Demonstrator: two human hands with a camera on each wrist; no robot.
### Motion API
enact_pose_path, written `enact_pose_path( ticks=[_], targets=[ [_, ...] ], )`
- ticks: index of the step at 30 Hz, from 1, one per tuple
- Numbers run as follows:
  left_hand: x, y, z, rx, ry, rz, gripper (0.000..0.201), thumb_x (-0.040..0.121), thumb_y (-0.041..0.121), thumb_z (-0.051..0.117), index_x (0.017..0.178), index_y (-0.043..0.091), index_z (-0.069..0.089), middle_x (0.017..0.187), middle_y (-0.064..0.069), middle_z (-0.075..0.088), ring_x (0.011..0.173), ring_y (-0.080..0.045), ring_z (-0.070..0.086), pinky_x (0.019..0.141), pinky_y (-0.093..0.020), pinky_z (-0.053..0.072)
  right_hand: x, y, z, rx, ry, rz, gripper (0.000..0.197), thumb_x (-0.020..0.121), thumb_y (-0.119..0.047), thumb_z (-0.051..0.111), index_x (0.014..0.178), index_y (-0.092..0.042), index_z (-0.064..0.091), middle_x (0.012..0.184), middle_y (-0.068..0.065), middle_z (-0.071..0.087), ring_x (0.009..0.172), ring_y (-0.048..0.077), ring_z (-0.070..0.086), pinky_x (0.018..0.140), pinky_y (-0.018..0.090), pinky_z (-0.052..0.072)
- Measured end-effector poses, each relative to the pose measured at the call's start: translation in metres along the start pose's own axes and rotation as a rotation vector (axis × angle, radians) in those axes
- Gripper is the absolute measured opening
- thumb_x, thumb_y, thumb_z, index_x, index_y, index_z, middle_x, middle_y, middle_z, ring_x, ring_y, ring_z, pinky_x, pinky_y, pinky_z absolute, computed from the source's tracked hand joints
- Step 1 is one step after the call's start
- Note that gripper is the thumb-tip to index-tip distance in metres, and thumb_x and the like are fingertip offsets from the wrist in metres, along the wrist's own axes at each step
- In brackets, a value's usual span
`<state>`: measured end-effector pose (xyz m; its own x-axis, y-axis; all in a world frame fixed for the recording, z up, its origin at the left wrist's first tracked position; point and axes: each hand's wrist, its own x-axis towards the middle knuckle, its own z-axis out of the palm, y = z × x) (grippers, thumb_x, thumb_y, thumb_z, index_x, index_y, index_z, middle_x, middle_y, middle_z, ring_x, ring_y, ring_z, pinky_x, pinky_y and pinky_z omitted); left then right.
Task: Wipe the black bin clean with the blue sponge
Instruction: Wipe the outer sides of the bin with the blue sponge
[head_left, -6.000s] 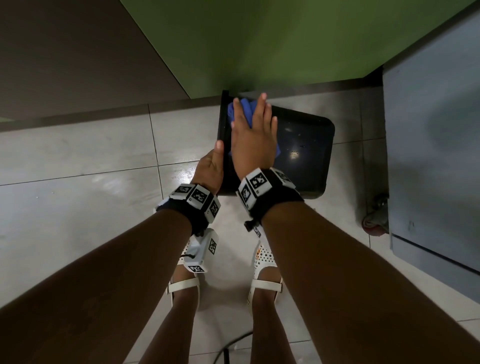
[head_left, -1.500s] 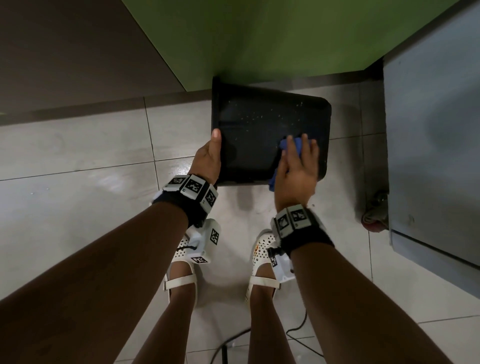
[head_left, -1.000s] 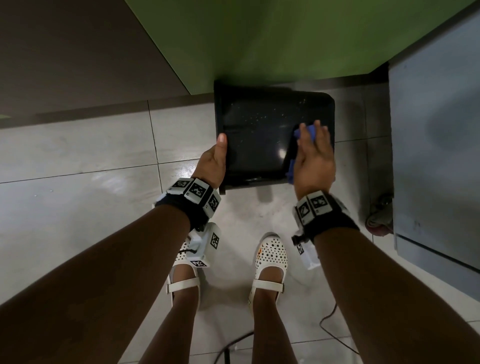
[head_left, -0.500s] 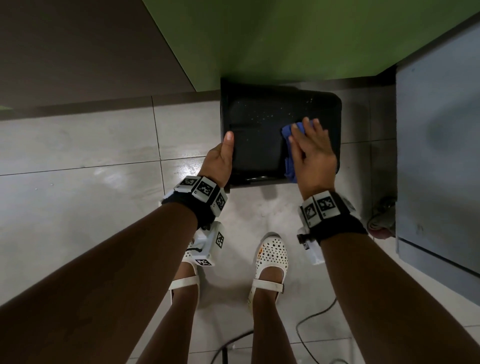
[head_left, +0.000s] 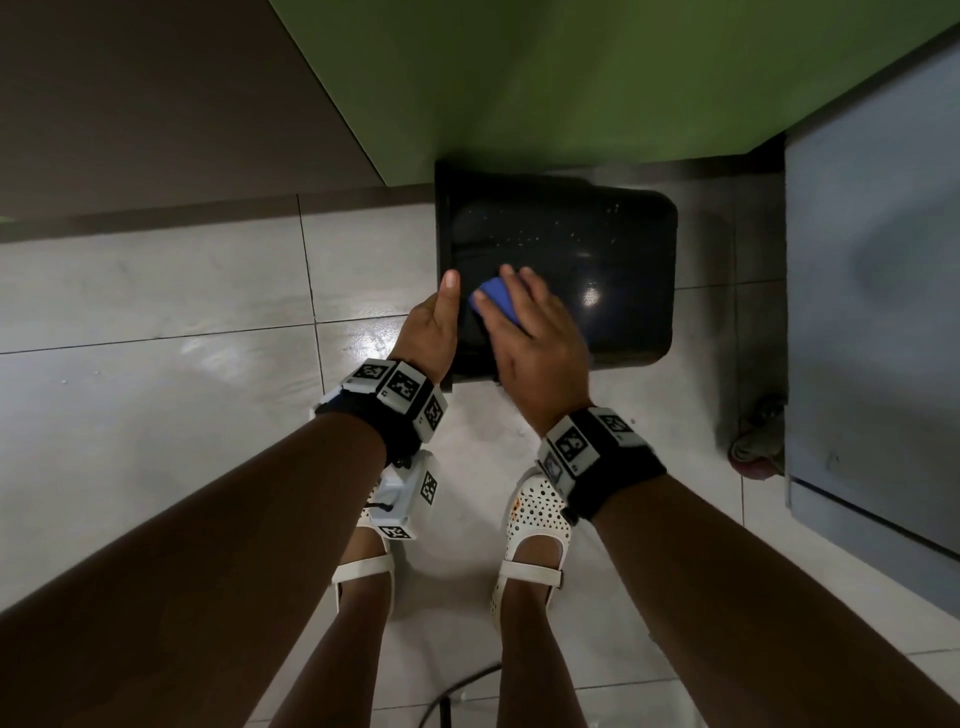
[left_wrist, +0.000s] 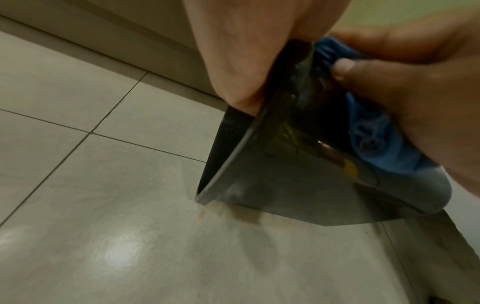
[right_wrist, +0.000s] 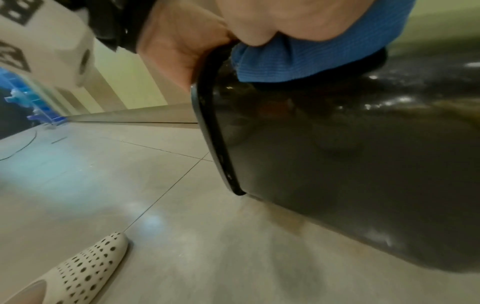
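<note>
The black bin (head_left: 597, 270) lies on its side on the tiled floor against the green wall, its glossy side wall facing up. My left hand (head_left: 434, 332) grips its rim at the near left corner, thumb on the outside. My right hand (head_left: 535, 338) holds the blue sponge (head_left: 496, 299) against that side wall, right beside the left thumb. In the left wrist view the right thumb and fingers pinch the sponge (left_wrist: 376, 144) against the bin (left_wrist: 285, 174). The right wrist view shows the sponge (right_wrist: 324, 51) bunched under my palm near the rim of the bin (right_wrist: 350, 164).
A grey cabinet (head_left: 872, 312) on a caster wheel (head_left: 756, 452) stands close to the right of the bin. The green wall (head_left: 571, 78) is right behind it. My feet in white shoes (head_left: 535, 519) stand just before the bin. A cable (head_left: 457, 696) lies on the floor behind them.
My right hand has slid the sponge leftward across the bin's side wall, from its right part to beside my left thumb. My left hand keeps its hold on the rim.
</note>
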<state>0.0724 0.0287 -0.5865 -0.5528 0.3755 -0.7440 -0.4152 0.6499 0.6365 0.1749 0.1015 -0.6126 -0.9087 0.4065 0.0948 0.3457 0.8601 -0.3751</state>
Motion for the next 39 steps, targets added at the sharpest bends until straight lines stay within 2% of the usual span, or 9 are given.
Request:
enact_pose_path(
  ticks=[4, 8, 14, 19, 22, 25, 28, 32, 39],
  targets=[
    [0.000, 0.002, -0.004, 0.076, -0.005, 0.014, 0.059, 0.096, 0.049, 0.022, 0.120, 0.009, 0.058, 0.117, -0.012, 0.062, 0.112, -0.023, 0.056, 0.103, -0.031, 0.041, 0.025, 0.022, -0.004, -0.020, -0.176, 0.005, 0.060, 0.067, -0.009, 0.077, 0.123, -0.010, 0.056, 0.129, 0.021, 0.054, 0.120, 0.040, 0.049, 0.099, 0.048, 0.041],
    [-0.003, 0.003, -0.004, 0.088, -0.002, -0.006, 0.061, 0.096, 0.051, 0.020, 0.123, 0.009, 0.056, 0.126, -0.012, 0.058, 0.121, -0.024, 0.051, 0.107, -0.032, 0.038, 0.041, 0.062, -0.017, 0.074, 0.050, 0.385, 0.036, 0.090, -0.018, 0.047, 0.123, -0.010, 0.057, 0.135, 0.022, 0.048, 0.126, 0.042, 0.042, 0.105, 0.048, 0.035],
    [-0.005, 0.003, 0.000, 0.082, 0.031, -0.005, 0.063, 0.096, 0.051, 0.018, 0.124, 0.007, 0.054, 0.127, -0.014, 0.058, 0.121, -0.027, 0.051, 0.108, -0.037, 0.039, 0.047, 0.073, -0.018, -0.014, 0.101, 0.844, 0.044, 0.099, -0.028, 0.030, 0.139, -0.013, 0.038, 0.149, 0.018, 0.028, 0.138, 0.033, 0.025, 0.113, 0.038, 0.022],
    [0.000, -0.004, 0.000, 0.086, 0.051, 0.024, 0.063, 0.095, 0.052, 0.019, 0.113, 0.007, 0.060, 0.108, -0.019, 0.065, 0.102, -0.032, 0.061, 0.094, -0.041, 0.048, 0.018, 0.006, -0.003, -0.118, -0.071, 0.462, 0.054, 0.092, -0.026, 0.029, 0.142, -0.006, 0.027, 0.147, 0.025, 0.027, 0.136, 0.039, 0.025, 0.112, 0.041, 0.013],
    [-0.001, -0.009, -0.001, 0.058, 0.022, 0.049, 0.060, 0.097, 0.049, 0.021, 0.111, 0.006, 0.060, 0.102, -0.020, 0.065, 0.086, -0.022, 0.057, 0.080, -0.032, 0.042, 0.019, -0.013, -0.002, -0.017, -0.140, 0.192, 0.052, 0.086, -0.022, 0.034, 0.133, -0.003, 0.042, 0.139, 0.026, 0.041, 0.129, 0.041, 0.038, 0.107, 0.046, 0.027],
    [0.002, -0.009, -0.004, 0.107, 0.014, 0.101, 0.054, 0.098, 0.045, 0.022, 0.104, 0.010, 0.062, 0.093, -0.015, 0.064, 0.080, -0.021, 0.057, 0.068, -0.025, 0.045, 0.048, -0.005, 0.001, 0.034, -0.196, 0.003, 0.054, 0.073, -0.009, 0.063, 0.125, 0.000, 0.052, 0.132, 0.027, 0.049, 0.123, 0.044, 0.044, 0.101, 0.053, 0.038],
    [0.006, -0.007, -0.006, 0.161, 0.020, 0.105, 0.055, 0.097, 0.046, 0.022, 0.100, 0.009, 0.062, 0.090, -0.009, 0.063, 0.080, -0.024, 0.060, 0.064, -0.028, 0.049, 0.083, 0.006, 0.001, 0.009, -0.187, 0.086, 0.064, 0.068, -0.005, 0.071, 0.128, 0.000, 0.050, 0.134, 0.028, 0.047, 0.124, 0.045, 0.042, 0.103, 0.053, 0.034],
    [0.004, -0.013, -0.006, 0.174, -0.005, 0.050, 0.061, 0.095, 0.053, 0.019, 0.099, 0.008, 0.061, 0.084, -0.010, 0.060, 0.074, -0.028, 0.057, 0.059, -0.026, 0.045, 0.118, 0.009, -0.004, -0.036, -0.241, 0.420, 0.047, 0.095, -0.018, 0.035, 0.142, -0.010, 0.030, 0.149, 0.018, 0.028, 0.139, 0.032, 0.022, 0.114, 0.039, 0.014],
    [-0.006, -0.005, -0.002, 0.043, 0.038, 0.018, 0.049, 0.098, 0.045, 0.021, 0.081, 0.014, 0.055, 0.063, 0.003, 0.053, 0.054, -0.009, 0.048, 0.050, -0.022, 0.038, 0.041, -0.031, 0.008, -0.032, -0.113, 0.177, 0.046, 0.091, -0.024, 0.041, 0.135, -0.010, 0.042, 0.142, 0.019, 0.041, 0.133, 0.035, 0.035, 0.110, 0.042, 0.024]
  ],
)
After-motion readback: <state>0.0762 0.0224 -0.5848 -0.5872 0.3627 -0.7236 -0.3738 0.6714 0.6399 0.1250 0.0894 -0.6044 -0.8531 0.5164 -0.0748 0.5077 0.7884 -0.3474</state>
